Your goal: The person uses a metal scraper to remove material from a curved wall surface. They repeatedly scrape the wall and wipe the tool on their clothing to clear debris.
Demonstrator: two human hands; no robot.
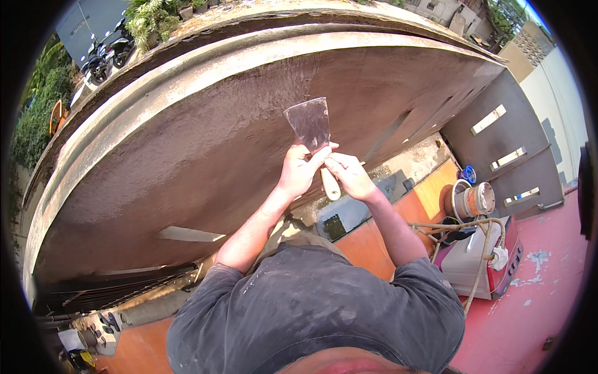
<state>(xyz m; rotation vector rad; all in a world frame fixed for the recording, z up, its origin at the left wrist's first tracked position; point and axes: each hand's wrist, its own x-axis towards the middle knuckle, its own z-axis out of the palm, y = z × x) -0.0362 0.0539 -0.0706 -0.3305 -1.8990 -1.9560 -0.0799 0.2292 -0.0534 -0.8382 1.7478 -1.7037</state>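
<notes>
A putty knife (309, 122) with a wide, stained metal blade and a pale handle is held up in front of my chest. The blade points away from me, and the handle's butt end slants back toward me. My left hand (297, 172) grips it where blade and handle meet, the thumb lying across the neck. From the other side, the fingers of my right hand (351, 176) close on the upper handle, close to my left thumb. Beyond the blade stands a low wall (224, 135) with a rough, brownish-grey plastered face; the blade looks apart from it.
A pale ledge (261, 46) tops the wall, which has slot openings. At right are a stained bucket (481, 198), a small blue tub (468, 174), a tubular frame (486, 233) and a pink wall (528, 299). Orange tiles (359, 252) and a wet patch (348, 210) lie below.
</notes>
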